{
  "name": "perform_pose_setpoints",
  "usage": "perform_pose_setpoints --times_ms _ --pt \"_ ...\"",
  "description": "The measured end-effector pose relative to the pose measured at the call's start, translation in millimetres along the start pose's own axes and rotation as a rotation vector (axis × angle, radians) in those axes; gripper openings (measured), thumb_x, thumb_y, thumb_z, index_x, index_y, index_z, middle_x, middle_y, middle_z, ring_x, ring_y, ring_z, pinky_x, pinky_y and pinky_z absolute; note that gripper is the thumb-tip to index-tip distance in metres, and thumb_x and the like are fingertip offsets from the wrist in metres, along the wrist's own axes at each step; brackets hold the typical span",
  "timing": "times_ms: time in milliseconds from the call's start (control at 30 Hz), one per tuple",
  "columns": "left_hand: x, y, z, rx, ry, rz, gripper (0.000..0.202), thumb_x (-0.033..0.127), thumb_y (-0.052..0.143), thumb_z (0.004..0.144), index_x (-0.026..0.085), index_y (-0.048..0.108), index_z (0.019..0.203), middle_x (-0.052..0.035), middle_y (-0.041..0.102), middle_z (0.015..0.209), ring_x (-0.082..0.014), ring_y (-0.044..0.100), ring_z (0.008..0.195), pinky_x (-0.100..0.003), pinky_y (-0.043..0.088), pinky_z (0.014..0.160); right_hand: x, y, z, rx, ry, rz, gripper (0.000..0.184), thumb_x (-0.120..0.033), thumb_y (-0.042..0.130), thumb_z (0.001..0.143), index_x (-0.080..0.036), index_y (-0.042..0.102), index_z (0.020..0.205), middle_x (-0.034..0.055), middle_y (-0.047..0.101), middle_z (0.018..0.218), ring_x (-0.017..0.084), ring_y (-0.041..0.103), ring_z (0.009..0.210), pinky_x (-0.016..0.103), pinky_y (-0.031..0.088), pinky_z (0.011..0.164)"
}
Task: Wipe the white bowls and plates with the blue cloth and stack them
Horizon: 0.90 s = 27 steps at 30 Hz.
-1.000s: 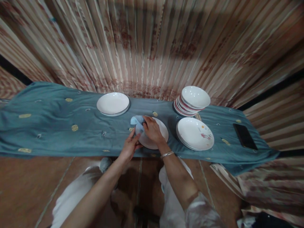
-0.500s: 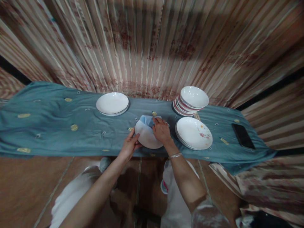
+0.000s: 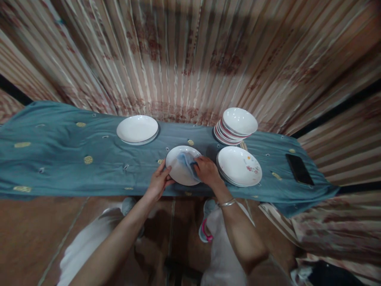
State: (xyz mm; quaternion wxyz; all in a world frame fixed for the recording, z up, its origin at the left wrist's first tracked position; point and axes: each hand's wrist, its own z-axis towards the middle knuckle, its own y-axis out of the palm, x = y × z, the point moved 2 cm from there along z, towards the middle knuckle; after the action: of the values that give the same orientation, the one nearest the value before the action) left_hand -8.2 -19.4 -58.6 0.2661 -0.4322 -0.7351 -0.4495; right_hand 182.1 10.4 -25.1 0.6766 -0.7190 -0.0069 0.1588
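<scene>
A white plate (image 3: 175, 174) is near the front of the table, with my left hand (image 3: 159, 180) closed on its left rim, thumb on top. Bunched in my right hand (image 3: 207, 171) is a light blue cloth (image 3: 187, 159), pressed against the plate's upper face. That hand covers the plate's right rim. Just right of it sits a stack of plates (image 3: 238, 167), the top one printed with small flowers. Farther back on the left, a couple of white plates (image 3: 137, 129) lie stacked.
Behind the flowered plates stands a leaning stack of bowls (image 3: 239, 121) with red bands. A black phone (image 3: 299, 169) lies at the right end. The blue-green tablecloth (image 3: 62, 151) has wrinkles, and a pleated curtain (image 3: 178, 59) hangs close behind the table.
My right hand has moved with the cloth from the plate's far edge down across its middle. My left hand keeps its hold on the rim. The whole view has shifted slightly.
</scene>
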Motion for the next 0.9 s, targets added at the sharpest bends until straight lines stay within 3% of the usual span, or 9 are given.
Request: perform_pose_setpoints --times_ms 433,700,900 --pt "3 3.2 -3 0.032 -0.008 0.000 0.084 0.024 0.079 0.075 0.021 0.043 0.151 -0.0005 0.074 0.085 -0.0100 0.065 0.057 -0.021 0.057 0.055 3 -2 -25 -0.107 -0.150 0.227 0.025 -0.019 0.060 0.094 -0.018 0.071 0.116 0.0079 0.073 0.113 0.019 0.068 0.106 0.029 0.048 0.096" --pt "1 0.2 -1 -0.006 0.003 -0.008 0.080 0.026 0.080 0.074 0.023 0.048 0.147 0.0028 0.071 0.078 -0.0084 0.063 0.057 -0.020 0.057 0.058 -19 1 -25 -0.130 -0.266 0.358 0.024 -0.020 0.060 0.093 -0.021 0.074 0.113 0.0069 0.075 0.110 0.019 0.069 0.104 0.031 0.049 0.094" --pt "1 0.0 -3 0.030 -0.010 -0.008 0.077 0.029 0.079 0.076 0.024 0.048 0.147 0.0044 0.068 0.073 -0.0068 0.058 0.051 -0.018 0.053 0.051 -34 9 -16 -0.099 -0.337 0.421 0.023 -0.017 0.060 0.093 -0.020 0.074 0.111 0.0073 0.075 0.108 0.019 0.069 0.101 0.030 0.049 0.092"
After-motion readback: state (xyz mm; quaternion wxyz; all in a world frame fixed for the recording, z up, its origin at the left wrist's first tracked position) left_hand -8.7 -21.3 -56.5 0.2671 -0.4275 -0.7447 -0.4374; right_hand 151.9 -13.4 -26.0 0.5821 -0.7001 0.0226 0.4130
